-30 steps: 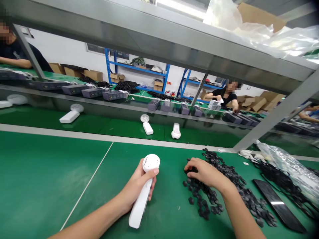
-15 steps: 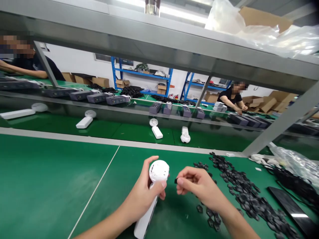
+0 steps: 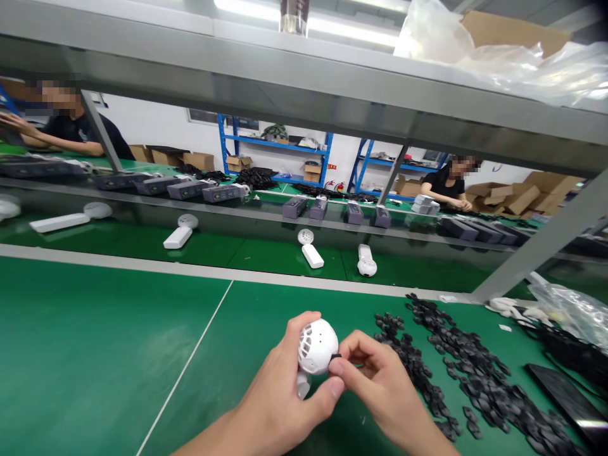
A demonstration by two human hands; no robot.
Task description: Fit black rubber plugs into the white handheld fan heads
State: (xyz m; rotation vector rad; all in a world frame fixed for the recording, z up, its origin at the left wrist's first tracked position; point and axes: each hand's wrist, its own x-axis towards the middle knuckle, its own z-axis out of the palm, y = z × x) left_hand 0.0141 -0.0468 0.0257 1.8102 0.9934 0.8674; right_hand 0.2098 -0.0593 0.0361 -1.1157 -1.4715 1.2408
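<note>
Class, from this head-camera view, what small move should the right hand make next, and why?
Probably press the small black piece firmly in with the right hand: its fingers hold it against the edge of the white vented head, and the left hand is steadying that head.

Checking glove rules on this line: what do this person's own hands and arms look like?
The left hand and the right hand are bare, with no gloves, rings or watch showing. The left forearm and the right forearm show no sleeve.
</note>
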